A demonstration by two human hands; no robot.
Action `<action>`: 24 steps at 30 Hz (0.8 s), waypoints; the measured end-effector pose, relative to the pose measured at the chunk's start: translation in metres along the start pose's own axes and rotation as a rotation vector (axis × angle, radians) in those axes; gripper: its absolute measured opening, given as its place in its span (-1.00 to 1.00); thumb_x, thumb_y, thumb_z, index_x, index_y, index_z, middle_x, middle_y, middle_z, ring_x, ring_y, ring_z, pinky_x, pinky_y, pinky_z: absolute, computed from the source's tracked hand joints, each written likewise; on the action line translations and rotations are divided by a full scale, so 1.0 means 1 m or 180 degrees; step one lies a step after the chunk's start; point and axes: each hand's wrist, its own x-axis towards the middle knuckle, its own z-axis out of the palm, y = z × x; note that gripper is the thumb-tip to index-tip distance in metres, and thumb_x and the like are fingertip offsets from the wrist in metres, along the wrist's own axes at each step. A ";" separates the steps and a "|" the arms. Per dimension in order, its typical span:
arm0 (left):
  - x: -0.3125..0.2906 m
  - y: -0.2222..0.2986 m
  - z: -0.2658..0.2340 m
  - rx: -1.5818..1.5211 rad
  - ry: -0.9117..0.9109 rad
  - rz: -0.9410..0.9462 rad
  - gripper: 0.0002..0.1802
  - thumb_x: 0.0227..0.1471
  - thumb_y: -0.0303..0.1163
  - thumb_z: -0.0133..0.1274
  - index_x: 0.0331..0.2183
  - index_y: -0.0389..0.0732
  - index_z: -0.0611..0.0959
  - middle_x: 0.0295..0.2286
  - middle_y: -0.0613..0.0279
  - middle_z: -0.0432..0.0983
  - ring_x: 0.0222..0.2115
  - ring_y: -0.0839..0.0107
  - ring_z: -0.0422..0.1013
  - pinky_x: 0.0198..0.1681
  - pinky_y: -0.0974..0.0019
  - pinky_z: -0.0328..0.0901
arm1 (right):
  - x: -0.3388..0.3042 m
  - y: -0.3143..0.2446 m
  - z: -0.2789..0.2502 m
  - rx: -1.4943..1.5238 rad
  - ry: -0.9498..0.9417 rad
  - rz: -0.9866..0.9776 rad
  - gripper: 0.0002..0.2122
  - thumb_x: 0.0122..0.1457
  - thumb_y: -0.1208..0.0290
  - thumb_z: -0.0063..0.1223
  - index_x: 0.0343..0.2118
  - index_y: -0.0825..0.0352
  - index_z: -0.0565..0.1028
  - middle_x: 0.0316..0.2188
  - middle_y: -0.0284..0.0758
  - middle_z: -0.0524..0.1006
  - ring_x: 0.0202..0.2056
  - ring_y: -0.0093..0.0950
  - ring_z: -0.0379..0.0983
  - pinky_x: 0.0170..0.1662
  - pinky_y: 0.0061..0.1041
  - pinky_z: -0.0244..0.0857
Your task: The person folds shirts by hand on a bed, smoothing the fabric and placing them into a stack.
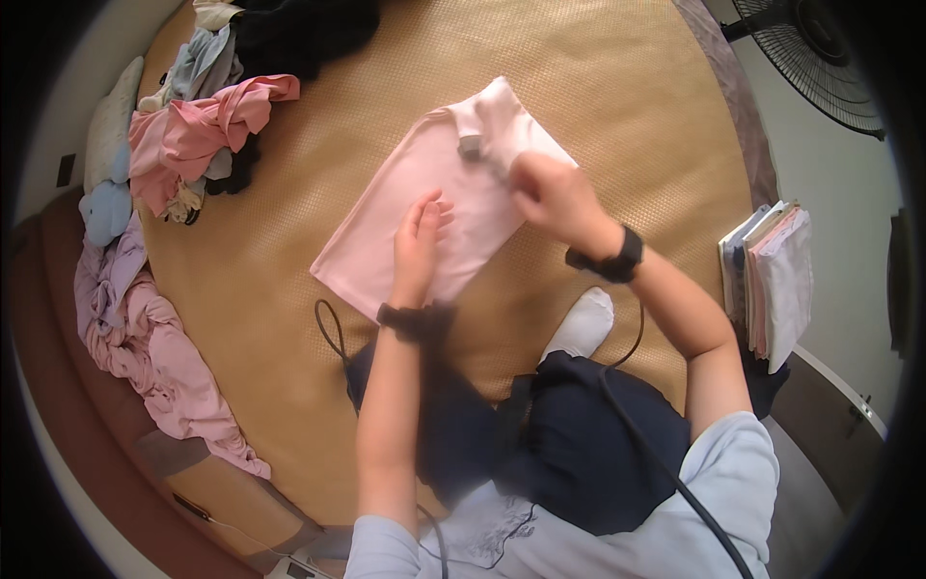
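Note:
A pale pink garment [439, 183], folded into a flat shape with pointed corners, lies on the woven mat in front of me; a shirt or similar, though its exact kind is not clear. My left hand [421, 246] is open over its lower part, the fingers a little curled and holding nothing. At the upper right edge of the cloth, my right hand [567, 198] is closed, seemingly gripping a fold; the fingertips are blurred. Between the hands, a small grey patch [470, 146] shows on the cloth, too blurred to name. Each wrist wears a black band.
The tan woven mat [637, 125] covers the bed under me. A heap of pink, grey and black clothes [198, 135] lies at the far left, with crumpled pink fabric [164, 357] below it. Folded clothes [772, 280] stand stacked at the right edge. A black fan [810, 58] is far right.

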 end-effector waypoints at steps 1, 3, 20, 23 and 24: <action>0.004 -0.001 0.004 -0.0021 -0.0037 0.0003 -0.42 0.06 -0.02 -0.20 -0.06 -0.32 0.33 -0.19 0.09 0.37 -0.19 0.34 0.32 -0.15 0.36 0.22 | -0.007 -0.001 0.008 0.0069 -0.0107 0.0067 -0.92 -0.19 0.58 -0.03 -0.56 0.31 0.35 -0.63 -0.23 0.39 -0.56 -0.32 0.37 -0.48 -0.45 0.26; 0.011 -0.011 0.002 -0.0411 -0.0005 -0.0129 -0.39 0.05 0.03 -0.21 -0.08 -0.32 0.35 -0.23 0.12 0.40 -0.23 0.39 0.35 -0.18 0.41 0.22 | -0.014 -0.002 0.036 -0.0002 -0.0020 -0.0067 -0.92 -0.19 0.56 -0.02 -0.57 0.31 0.35 -0.63 -0.22 0.36 -0.53 -0.27 0.35 -0.46 -0.39 0.25; 0.034 -0.046 0.010 -0.0968 0.0331 0.0284 -0.57 0.00 -0.49 -0.09 -0.07 -0.39 0.27 -0.22 0.11 0.36 -0.26 0.46 0.35 -0.23 0.45 0.27 | -0.026 -0.001 0.081 -0.0039 -0.0189 -0.0310 -0.90 -0.15 0.52 -0.02 -0.50 0.36 0.38 -0.52 -0.16 0.42 -0.43 -0.20 0.38 -0.37 -0.30 0.26; 0.035 -0.047 0.008 -0.0913 0.0268 0.0339 -0.55 -0.01 -0.50 -0.09 -0.05 -0.39 0.25 -0.21 0.12 0.36 -0.25 0.47 0.34 -0.21 0.45 0.27 | -0.024 -0.009 0.064 -0.0008 -0.0071 -0.0127 -0.85 -0.12 0.50 -0.02 -0.42 0.34 0.38 -0.50 -0.20 0.42 -0.41 -0.23 0.38 -0.33 -0.33 0.27; 0.034 -0.047 0.009 -0.0938 0.0283 0.0425 -0.55 -0.01 -0.50 -0.09 -0.05 -0.39 0.25 -0.21 0.12 0.36 -0.25 0.48 0.34 -0.21 0.45 0.26 | -0.018 -0.007 0.060 -0.0205 -0.0126 -0.0062 -0.84 -0.11 0.50 -0.02 -0.39 0.35 0.38 -0.48 -0.20 0.42 -0.39 -0.24 0.38 -0.32 -0.34 0.27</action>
